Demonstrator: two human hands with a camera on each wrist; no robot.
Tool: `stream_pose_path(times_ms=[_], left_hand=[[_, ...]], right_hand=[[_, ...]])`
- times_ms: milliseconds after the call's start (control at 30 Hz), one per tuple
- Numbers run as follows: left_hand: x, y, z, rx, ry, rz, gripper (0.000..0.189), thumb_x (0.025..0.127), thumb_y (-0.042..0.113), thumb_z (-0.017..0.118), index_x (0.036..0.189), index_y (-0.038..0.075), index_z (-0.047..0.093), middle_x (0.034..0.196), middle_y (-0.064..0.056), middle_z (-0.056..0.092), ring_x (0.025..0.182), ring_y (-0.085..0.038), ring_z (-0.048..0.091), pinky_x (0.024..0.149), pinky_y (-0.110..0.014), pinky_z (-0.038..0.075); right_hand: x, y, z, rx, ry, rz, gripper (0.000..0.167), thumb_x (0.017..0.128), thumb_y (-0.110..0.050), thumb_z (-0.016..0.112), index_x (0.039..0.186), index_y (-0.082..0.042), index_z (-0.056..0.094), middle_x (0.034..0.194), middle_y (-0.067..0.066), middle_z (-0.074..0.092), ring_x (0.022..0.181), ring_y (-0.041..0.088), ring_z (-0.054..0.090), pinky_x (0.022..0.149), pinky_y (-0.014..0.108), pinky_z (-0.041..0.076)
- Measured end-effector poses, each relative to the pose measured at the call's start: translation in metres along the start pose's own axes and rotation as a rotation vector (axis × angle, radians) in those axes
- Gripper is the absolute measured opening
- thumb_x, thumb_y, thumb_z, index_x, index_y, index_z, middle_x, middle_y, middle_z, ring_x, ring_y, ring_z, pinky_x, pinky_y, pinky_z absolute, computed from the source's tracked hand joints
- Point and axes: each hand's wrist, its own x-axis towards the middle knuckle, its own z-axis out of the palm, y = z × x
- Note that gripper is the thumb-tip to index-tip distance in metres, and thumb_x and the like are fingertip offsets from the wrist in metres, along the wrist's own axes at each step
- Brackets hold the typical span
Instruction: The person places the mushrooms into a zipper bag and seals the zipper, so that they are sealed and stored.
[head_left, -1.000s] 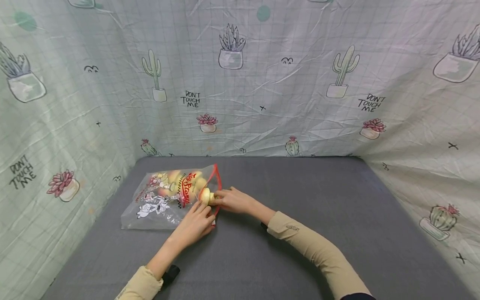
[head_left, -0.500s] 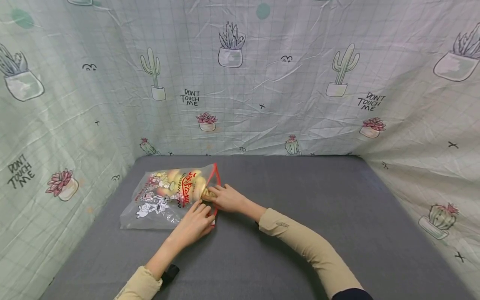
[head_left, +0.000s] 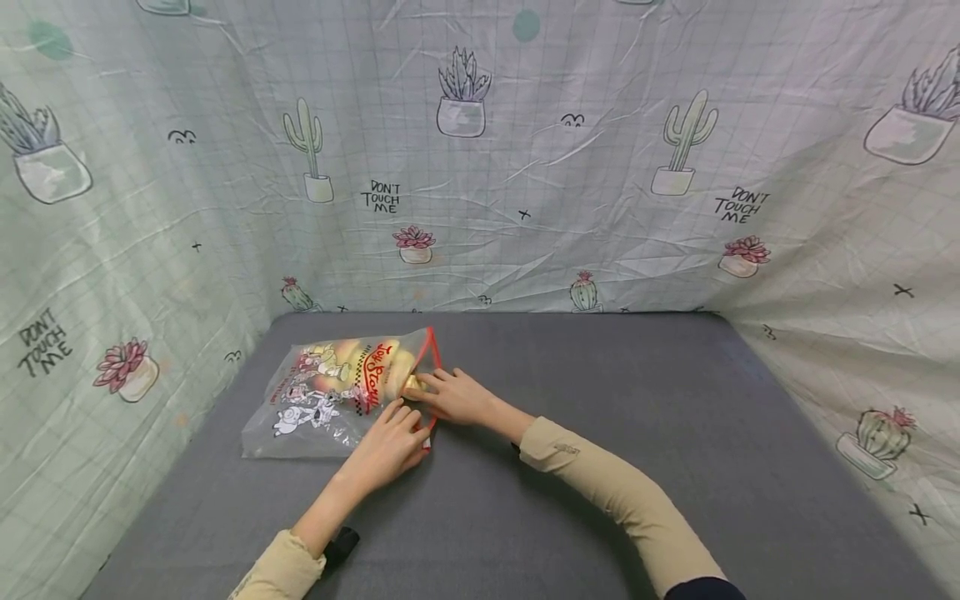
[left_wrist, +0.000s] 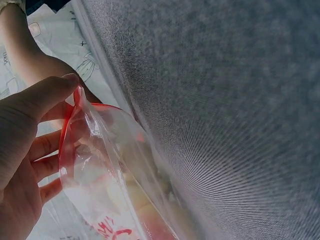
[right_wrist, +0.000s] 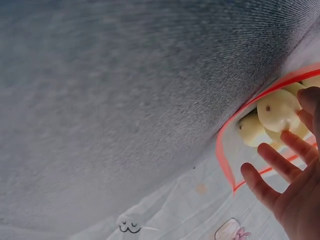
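A clear zip bag point(head_left: 262, 433) with red print and a red-edged mouth lies at the left of the grey table. Inside are several pale yellow, pear-like fruits point(right_wrist: 275, 107), some with a reddish blush, each visible end marked by a dark spot. My left hand point(head_left: 390, 446) pinches the near corner of the bag's red edge point(left_wrist: 65, 140) between thumb and fingers, holding the mouth apart. At that mouth is my right hand point(head_left: 459, 398); its fingers point(right_wrist: 277, 162) are spread and fairly straight, the thumb and nearest fingertips right at the foremost fruit.
The grey cloth-covered table point(head_left: 600, 433) extends to the right of the bag. Behind and on both sides hangs a pale curtain point(head_left: 525, 150) printed with cacti. A dark wrist strap point(head_left: 342, 546) shows under the left forearm.
My right hand has moved slightly left into the bag's mouth, and the yellow fruit at its fingers has gone deeper inside. My left hand keeps its place on the edge.
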Motion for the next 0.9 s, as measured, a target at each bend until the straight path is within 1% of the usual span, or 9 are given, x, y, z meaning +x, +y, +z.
stream_pose_path(times_ms=[167, 333, 400, 500, 667, 767, 900], left_hand=[[-0.001, 0.000, 0.001, -0.001, -0.003, -0.004, 0.018, 0.071, 0.031, 0.071, 0.078, 0.016, 0.065, 0.079, -0.002, 0.055, 0.083, -0.021, 0.053, 0.093, -0.043, 0.039], [-0.001, 0.000, 0.002, -0.017, 0.018, -0.003, 0.019, 0.070, 0.031, 0.072, 0.078, 0.016, 0.065, 0.078, -0.001, 0.054, 0.082, -0.022, 0.052, 0.094, -0.043, 0.039], [-0.001, 0.000, 0.003, -0.018, 0.023, 0.004, 0.020, 0.069, 0.031, 0.073, 0.079, 0.016, 0.065, 0.078, -0.001, 0.054, 0.083, -0.022, 0.052, 0.093, -0.043, 0.039], [-0.001, 0.000, 0.002, -0.017, 0.014, 0.010, 0.023, 0.067, 0.033, 0.073, 0.079, 0.015, 0.065, 0.078, -0.002, 0.054, 0.083, -0.022, 0.053, 0.093, -0.043, 0.039], [0.000, 0.001, 0.001, -0.016, -0.004, -0.012, 0.031, 0.066, 0.037, 0.074, 0.081, 0.012, 0.066, 0.078, -0.003, 0.054, 0.083, -0.023, 0.053, 0.093, -0.044, 0.039], [0.001, 0.002, 0.002, -0.006, -0.005, -0.026, 0.032, 0.066, 0.037, 0.074, 0.081, 0.010, 0.066, 0.078, -0.004, 0.054, 0.083, -0.023, 0.053, 0.094, -0.045, 0.039], [0.002, 0.004, 0.002, 0.002, -0.004, -0.022, 0.030, 0.065, 0.037, 0.075, 0.078, 0.012, 0.064, 0.079, -0.004, 0.054, 0.083, -0.023, 0.054, 0.094, -0.045, 0.039]], right_hand=[[-0.006, 0.001, -0.001, -0.002, -0.004, -0.024, 0.043, 0.092, -0.036, 0.045, 0.134, -0.027, 0.040, 0.135, -0.003, 0.043, 0.103, 0.014, 0.048, 0.072, 0.030, 0.045], [-0.011, 0.001, 0.002, -0.006, 0.034, -0.038, 0.040, 0.091, -0.035, 0.046, 0.129, -0.023, 0.046, 0.132, -0.003, 0.045, 0.104, 0.015, 0.048, 0.070, 0.030, 0.045], [-0.012, 0.001, 0.004, 0.003, 0.044, -0.034, 0.040, 0.091, -0.034, 0.047, 0.129, -0.023, 0.047, 0.132, -0.002, 0.044, 0.106, 0.015, 0.048, 0.070, 0.030, 0.046], [-0.011, 0.002, 0.004, 0.019, 0.041, -0.028, 0.040, 0.090, -0.033, 0.048, 0.130, -0.024, 0.046, 0.134, -0.002, 0.043, 0.109, 0.016, 0.047, 0.071, 0.031, 0.046], [-0.010, 0.003, 0.004, 0.027, 0.031, -0.022, 0.041, 0.090, -0.033, 0.048, 0.131, -0.026, 0.044, 0.135, -0.004, 0.043, 0.111, 0.015, 0.046, 0.074, 0.031, 0.046], [-0.009, 0.004, 0.004, 0.042, 0.042, -0.024, 0.041, 0.091, -0.035, 0.046, 0.132, -0.028, 0.043, 0.135, -0.006, 0.043, 0.109, 0.014, 0.047, 0.073, 0.030, 0.045], [-0.007, 0.003, 0.005, 0.072, 0.051, -0.038, 0.041, 0.093, -0.039, 0.040, 0.133, -0.030, 0.042, 0.133, -0.006, 0.044, 0.103, 0.013, 0.046, 0.070, 0.028, 0.042]])
